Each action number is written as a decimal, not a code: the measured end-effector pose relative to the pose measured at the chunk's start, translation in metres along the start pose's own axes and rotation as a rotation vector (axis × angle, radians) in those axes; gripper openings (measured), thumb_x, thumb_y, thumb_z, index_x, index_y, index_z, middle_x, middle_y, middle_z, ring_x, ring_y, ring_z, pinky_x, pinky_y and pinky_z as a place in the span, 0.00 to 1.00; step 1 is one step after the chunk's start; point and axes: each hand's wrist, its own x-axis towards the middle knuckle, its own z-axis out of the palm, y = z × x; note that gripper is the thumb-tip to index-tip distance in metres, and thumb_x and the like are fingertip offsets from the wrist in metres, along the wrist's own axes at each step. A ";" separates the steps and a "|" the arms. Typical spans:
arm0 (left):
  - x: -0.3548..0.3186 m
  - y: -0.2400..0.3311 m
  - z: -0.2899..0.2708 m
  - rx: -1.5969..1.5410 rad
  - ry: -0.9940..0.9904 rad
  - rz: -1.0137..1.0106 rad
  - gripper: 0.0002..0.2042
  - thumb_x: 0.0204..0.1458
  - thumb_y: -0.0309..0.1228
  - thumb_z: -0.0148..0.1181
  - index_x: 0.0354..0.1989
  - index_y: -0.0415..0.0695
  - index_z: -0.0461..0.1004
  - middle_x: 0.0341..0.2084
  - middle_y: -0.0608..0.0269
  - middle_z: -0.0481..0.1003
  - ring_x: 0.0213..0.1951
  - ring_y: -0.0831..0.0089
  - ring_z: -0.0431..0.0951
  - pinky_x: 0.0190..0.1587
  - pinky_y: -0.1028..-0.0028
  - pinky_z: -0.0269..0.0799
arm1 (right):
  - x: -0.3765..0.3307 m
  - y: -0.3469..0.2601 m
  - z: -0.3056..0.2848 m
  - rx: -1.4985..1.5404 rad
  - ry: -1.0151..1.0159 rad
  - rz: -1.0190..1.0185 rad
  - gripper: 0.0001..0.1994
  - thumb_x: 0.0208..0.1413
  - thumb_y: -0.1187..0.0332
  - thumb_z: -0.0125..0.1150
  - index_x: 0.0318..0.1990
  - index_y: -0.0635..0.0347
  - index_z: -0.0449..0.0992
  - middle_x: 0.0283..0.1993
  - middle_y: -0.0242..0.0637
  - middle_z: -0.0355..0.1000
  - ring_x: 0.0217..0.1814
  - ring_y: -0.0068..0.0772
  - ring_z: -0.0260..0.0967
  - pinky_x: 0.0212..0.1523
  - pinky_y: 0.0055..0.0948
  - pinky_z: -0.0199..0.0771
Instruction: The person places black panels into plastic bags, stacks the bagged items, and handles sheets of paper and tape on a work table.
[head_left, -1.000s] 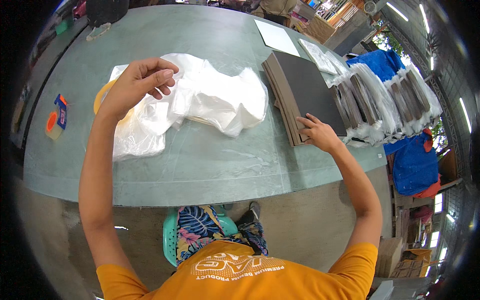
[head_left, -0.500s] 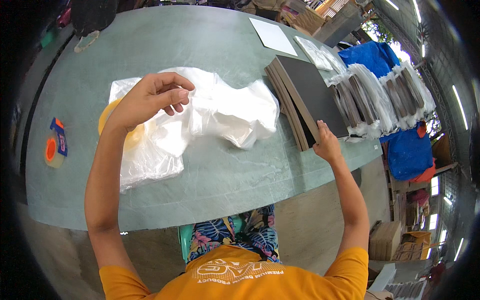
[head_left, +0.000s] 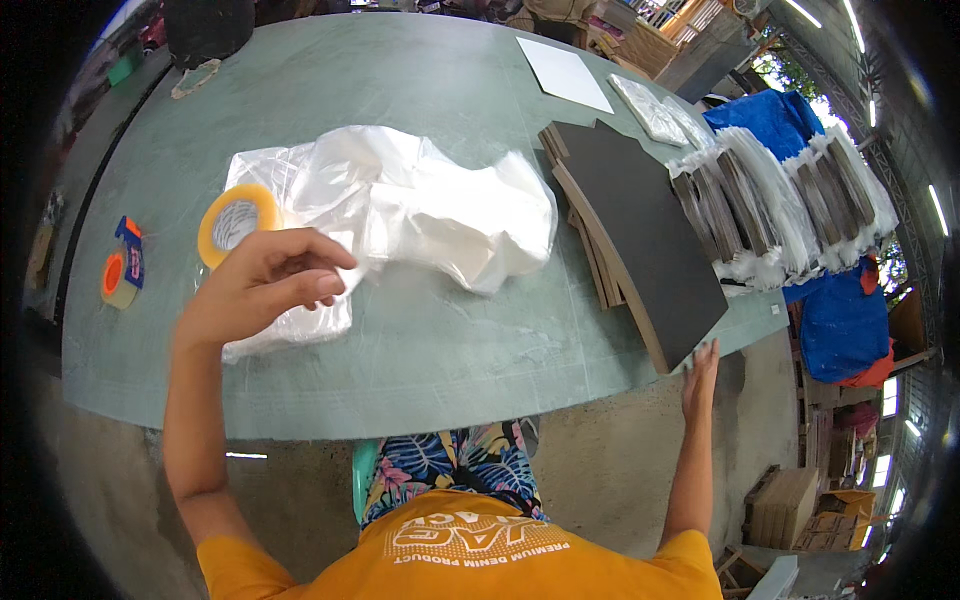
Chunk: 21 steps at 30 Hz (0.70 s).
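Observation:
My left hand [head_left: 265,285] hovers over the clear plastic bags, fingers loosely curled and apart, holding nothing. Beside it a wide roll of clear tape with a yellow rim [head_left: 238,222] lies on the plastic. A pile of thin white, see-through plastic bags [head_left: 440,215] spreads over the middle of the table. On the right, my right hand [head_left: 700,378] has its fingers against the near end of a long dark grey board [head_left: 640,220]; its thumb is hard to see. That board lies askew on a stack of similar boards with brownish edges [head_left: 597,255].
A tape dispenser, blue and orange [head_left: 125,265], lies far left. Bundles of boards wrapped in plastic [head_left: 740,205] stand at the right beside blue sheeting [head_left: 770,125]. A white sheet [head_left: 563,75] and flat plastic packs [head_left: 650,110] lie at the back of the green table [head_left: 400,380].
The top dark board has been pulled toward me and turned askew on its stack, with my right hand at its end. My left hand has come lower and nearer, uncovering the tape roll.

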 end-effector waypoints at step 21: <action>0.176 -0.039 0.271 0.603 -0.106 -0.012 0.37 0.39 0.60 0.51 0.37 0.28 0.67 0.31 0.40 0.71 0.35 0.54 0.73 0.39 0.66 0.67 | -0.133 0.081 -0.126 0.363 -0.156 0.519 0.39 0.36 0.60 0.67 0.54 0.72 0.54 0.57 0.50 0.53 0.55 0.48 0.56 0.55 0.39 0.56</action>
